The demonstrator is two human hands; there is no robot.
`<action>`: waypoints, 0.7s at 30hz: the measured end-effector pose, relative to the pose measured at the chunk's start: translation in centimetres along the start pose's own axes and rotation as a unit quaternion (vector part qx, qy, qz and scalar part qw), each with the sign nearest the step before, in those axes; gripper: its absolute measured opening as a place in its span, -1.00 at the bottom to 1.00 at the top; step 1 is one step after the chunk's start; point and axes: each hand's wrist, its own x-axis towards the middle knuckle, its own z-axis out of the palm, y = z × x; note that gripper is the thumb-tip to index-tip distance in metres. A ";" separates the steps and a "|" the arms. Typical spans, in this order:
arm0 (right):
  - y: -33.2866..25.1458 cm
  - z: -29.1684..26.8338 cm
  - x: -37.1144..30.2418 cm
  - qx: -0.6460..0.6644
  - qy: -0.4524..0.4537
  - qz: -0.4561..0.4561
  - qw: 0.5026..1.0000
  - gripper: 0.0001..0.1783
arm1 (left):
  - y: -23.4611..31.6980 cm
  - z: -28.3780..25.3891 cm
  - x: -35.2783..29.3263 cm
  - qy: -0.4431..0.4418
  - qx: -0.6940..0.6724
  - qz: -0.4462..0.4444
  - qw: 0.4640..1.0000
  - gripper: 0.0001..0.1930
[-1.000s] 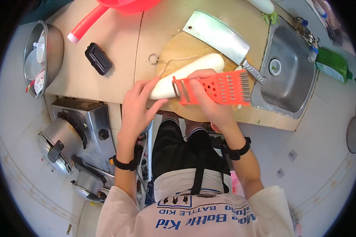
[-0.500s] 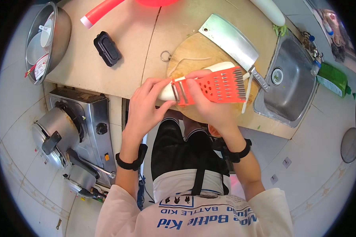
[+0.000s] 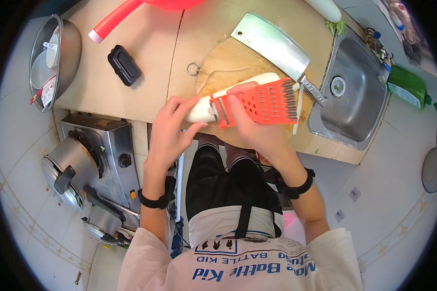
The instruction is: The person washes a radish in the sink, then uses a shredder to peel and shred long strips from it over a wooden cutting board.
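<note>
My left hand (image 3: 172, 128) is closed around the near-left end of a white radish (image 3: 199, 112), which slants over a round wooden cutting board (image 3: 218, 63). In my right hand (image 3: 257, 131) is a flat red grater (image 3: 272, 102) with a peeling blade at its left end and rows of metal teeth at its right. Its blade end lies against the radish. Pale peel strips (image 3: 230, 69) rest on the board. Beyond the radish, a cleaver (image 3: 272, 43) lies across the board's far right edge, its handle toward the sink.
To the right is a metal sink (image 3: 347, 111), with a green bottle (image 3: 407, 87) beside it. A black tray-like container (image 3: 124, 65) and a red handled vessel (image 3: 116, 19) sit on the counter. At left are a metal basin (image 3: 69, 58) with dishes and a stove (image 3: 114, 145) with pots.
The grater has slid slightly left along the radish, showing more of the radish between it and my left hand's fingers. The whole view has shifted a little; both hands keep their hold.
</note>
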 end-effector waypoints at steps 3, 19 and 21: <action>0.1 -1.9 0.2 -0.029 0.012 -0.026 0.999 -0.91 | 0.1 -0.1 0.1 -0.004 0.004 0.002 1.000 -0.45; 2.2 -14.6 -1.6 -0.125 0.177 0.012 0.976 -0.87 | -0.4 -0.9 1.2 -0.033 0.014 0.049 0.998 -0.46; 2.1 -14.8 -2.5 -0.080 0.188 0.036 0.978 -0.87 | 0.4 -1.4 1.9 -0.031 0.061 0.065 0.996 -0.47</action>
